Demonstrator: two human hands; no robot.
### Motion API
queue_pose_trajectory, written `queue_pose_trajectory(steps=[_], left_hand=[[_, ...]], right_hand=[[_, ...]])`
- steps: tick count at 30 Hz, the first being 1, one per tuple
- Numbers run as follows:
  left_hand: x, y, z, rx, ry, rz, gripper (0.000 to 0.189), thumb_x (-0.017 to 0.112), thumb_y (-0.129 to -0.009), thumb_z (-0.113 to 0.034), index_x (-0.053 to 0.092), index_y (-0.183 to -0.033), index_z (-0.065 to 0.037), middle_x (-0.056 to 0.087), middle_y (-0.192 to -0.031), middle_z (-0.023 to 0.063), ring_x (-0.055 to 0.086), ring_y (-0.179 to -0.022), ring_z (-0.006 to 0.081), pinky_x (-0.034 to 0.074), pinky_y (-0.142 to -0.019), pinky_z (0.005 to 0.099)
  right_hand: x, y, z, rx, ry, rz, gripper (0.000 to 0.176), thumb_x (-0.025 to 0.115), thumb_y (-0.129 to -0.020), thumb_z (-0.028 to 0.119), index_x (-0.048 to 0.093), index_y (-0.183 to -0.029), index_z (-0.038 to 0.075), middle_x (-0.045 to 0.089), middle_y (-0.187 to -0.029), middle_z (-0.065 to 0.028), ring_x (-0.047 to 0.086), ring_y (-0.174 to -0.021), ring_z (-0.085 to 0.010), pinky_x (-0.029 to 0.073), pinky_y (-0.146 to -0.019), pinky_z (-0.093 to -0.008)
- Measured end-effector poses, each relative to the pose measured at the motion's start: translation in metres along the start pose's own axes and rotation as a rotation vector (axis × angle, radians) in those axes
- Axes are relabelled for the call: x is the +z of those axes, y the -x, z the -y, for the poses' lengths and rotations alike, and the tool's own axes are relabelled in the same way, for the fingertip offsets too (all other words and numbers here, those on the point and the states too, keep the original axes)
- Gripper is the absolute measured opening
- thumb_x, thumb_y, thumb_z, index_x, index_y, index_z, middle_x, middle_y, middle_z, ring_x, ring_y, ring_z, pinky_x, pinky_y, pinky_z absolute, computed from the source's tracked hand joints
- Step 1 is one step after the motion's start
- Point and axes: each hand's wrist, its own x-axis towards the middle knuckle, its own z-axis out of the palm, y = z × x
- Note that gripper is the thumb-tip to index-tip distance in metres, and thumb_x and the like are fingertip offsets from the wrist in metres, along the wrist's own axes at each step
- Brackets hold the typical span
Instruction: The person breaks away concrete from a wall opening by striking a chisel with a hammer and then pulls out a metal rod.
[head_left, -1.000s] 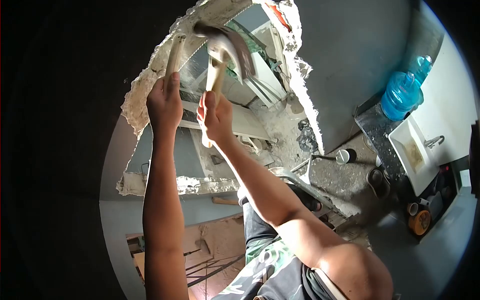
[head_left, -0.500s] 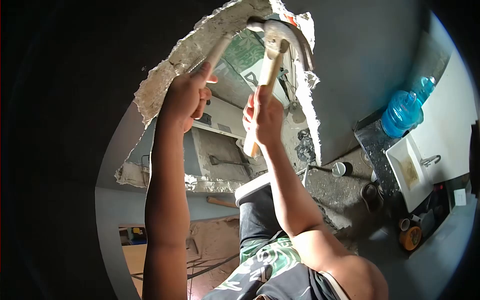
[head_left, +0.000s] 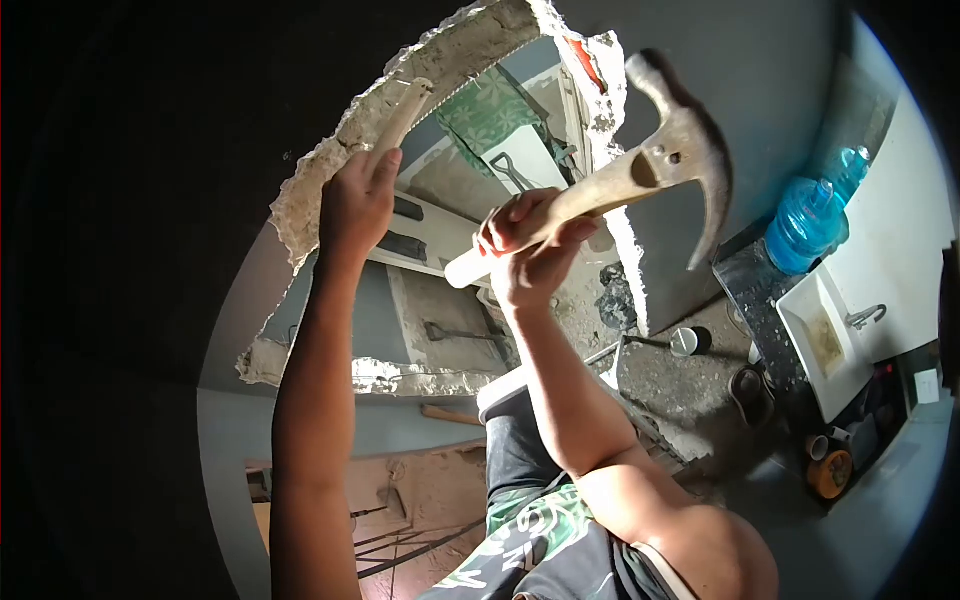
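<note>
My left hand (head_left: pixel 357 205) is closed around a pale, rod-like chisel (head_left: pixel 402 118), which slants up along the broken wall edge (head_left: pixel 352 128). The chisel's upper end shows in front of the rough concrete; its lower end is hidden in my fist. My right hand (head_left: pixel 530 250) grips the wooden handle of a claw hammer (head_left: pixel 605 188) near its butt. The hammer's worn metal head (head_left: pixel 682 140) is out to the right, apart from the chisel, with its curved claw pointing down.
A jagged hole in the wall opens onto another room with a green patterned cloth (head_left: pixel 490 115) and a shovel (head_left: pixel 465 332). Rightward are blue water bottles (head_left: pixel 803 230), a white sink (head_left: pixel 822 335), a cup-like container (head_left: pixel 686 342) and an orange round object (head_left: pixel 829 474).
The hammer has swung away from near the chisel, to the right and down, its handle turning from upright to slanted. My left hand and the chisel have shifted slightly left.
</note>
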Motion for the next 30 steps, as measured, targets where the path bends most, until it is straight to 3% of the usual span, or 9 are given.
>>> queue_pose_trajectory(steps=[2, 4, 7, 14, 18, 21, 27, 28, 30], left_hand=[[0.002, -0.003, -0.01, -0.027, -0.022, 0.007, 0.048, 0.055, -0.096, -0.045, 0.061, -0.082, 0.001, 0.063, -0.068, 0.0207, 0.065, -0.068, 0.0404, 0.048, -0.06, 0.0453], [0.003, -0.001, -0.022, -0.109, -0.017, -0.018, 0.052, 0.055, -0.097, -0.045, 0.057, -0.076, 0.002, 0.058, -0.063, 0.0174, 0.059, -0.059, 0.0303, 0.043, -0.057, 0.0407], [0.004, -0.002, -0.03, -0.138, -0.021, -0.012, 0.051, 0.055, -0.096, -0.044, 0.06, -0.079, 0.004, 0.059, -0.063, 0.0201, 0.061, -0.06, 0.0336, 0.045, -0.059, 0.0431], [-0.008, -0.011, -0.057, -0.213, -0.023, 0.069, 0.055, 0.054, -0.095, -0.045, 0.064, -0.096, 0.01, 0.067, -0.082, 0.0277, 0.068, -0.083, 0.0419, 0.052, -0.073, 0.048], [-0.012, -0.014, -0.067, -0.316, 0.013, 0.13, 0.056, 0.052, -0.095, -0.044, 0.064, -0.096, 0.011, 0.067, -0.09, 0.0304, 0.067, -0.091, 0.0431, 0.053, -0.079, 0.0478], [-0.015, -0.013, -0.067, -0.293, -0.039, 0.099, 0.054, 0.054, -0.094, -0.042, 0.064, -0.096, 0.011, 0.066, -0.089, 0.0334, 0.067, -0.091, 0.0437, 0.054, -0.08, 0.0488], [-0.019, -0.008, -0.062, -0.274, 0.053, 0.085, 0.049, 0.056, -0.094, -0.037, 0.066, -0.087, 0.011, 0.066, -0.078, 0.0308, 0.068, -0.078, 0.0435, 0.056, -0.071, 0.0482], [-0.019, -0.01, -0.062, -0.276, 0.061, 0.069, 0.049, 0.056, -0.094, -0.037, 0.066, -0.087, 0.011, 0.066, -0.078, 0.0308, 0.068, -0.078, 0.0435, 0.056, -0.071, 0.0482], [-0.025, -0.01, -0.066, -0.202, 0.054, 0.039, 0.047, 0.057, -0.094, -0.035, 0.066, -0.086, 0.011, 0.066, -0.076, 0.0301, 0.069, -0.076, 0.0433, 0.056, -0.07, 0.0479]], right_hand=[[0.006, 0.001, -0.029, 0.042, -0.013, -0.1, 0.072, 0.042, -0.089, 0.074, 0.045, -0.088, 0.002, 0.043, -0.057, -0.0058, 0.042, -0.045, -0.0138, 0.037, -0.044, -0.0289], [-0.001, -0.005, -0.046, 0.243, 0.279, 0.006, 0.062, 0.038, -0.097, 0.064, 0.046, -0.08, 0.005, 0.043, -0.056, -0.0017, 0.042, -0.044, -0.0103, 0.035, -0.041, -0.0254], [-0.006, -0.022, -0.027, 0.484, 0.424, -0.043, 0.065, 0.035, -0.095, 0.068, 0.045, -0.074, 0.008, 0.039, -0.053, 0.0007, 0.038, -0.039, -0.0086, 0.032, -0.036, -0.0264], [0.017, -0.021, -0.002, 0.126, 0.128, -0.205, 0.065, 0.031, -0.095, 0.07, 0.044, -0.085, 0.007, 0.04, -0.057, -0.0043, 0.038, -0.044, -0.0145, 0.036, -0.043, -0.0305], [0.011, -0.031, -0.018, 0.59, 0.423, -0.028, 0.061, 0.037, -0.095, 0.068, 0.045, -0.077, 0.01, 0.037, -0.053, 0.0019, 0.036, -0.037, -0.0097, 0.029, -0.034, -0.026], [0.007, -0.03, 0.008, 0.527, 0.488, -0.222, 0.06, 0.038, -0.095, 0.068, 0.046, -0.078, 0.011, 0.036, -0.053, 0.0022, 0.033, -0.037, -0.0092, 0.028, -0.034, -0.0258], [0.021, -0.024, 0.006, 0.139, 0.161, -0.218, 0.068, 0.025, -0.091, 0.078, 0.041, -0.078, 0.014, 0.036, -0.055, 0.0014, 0.035, -0.042, -0.014, 0.034, -0.043, -0.0301], [0.015, -0.022, -0.01, 0.225, 0.099, -0.17, 0.067, 0.028, -0.091, 0.077, 0.043, -0.078, 0.013, 0.036, -0.054, 0.0014, 0.035, -0.041, -0.0128, 0.034, -0.042, -0.029], [0.018, -0.02, -0.009, 0.618, 0.472, -0.012, 0.065, 0.033, -0.092, 0.075, 0.045, -0.078, 0.012, 0.035, -0.053, 0.0017, 0.035, -0.04, -0.011, 0.033, -0.04, -0.0271]])
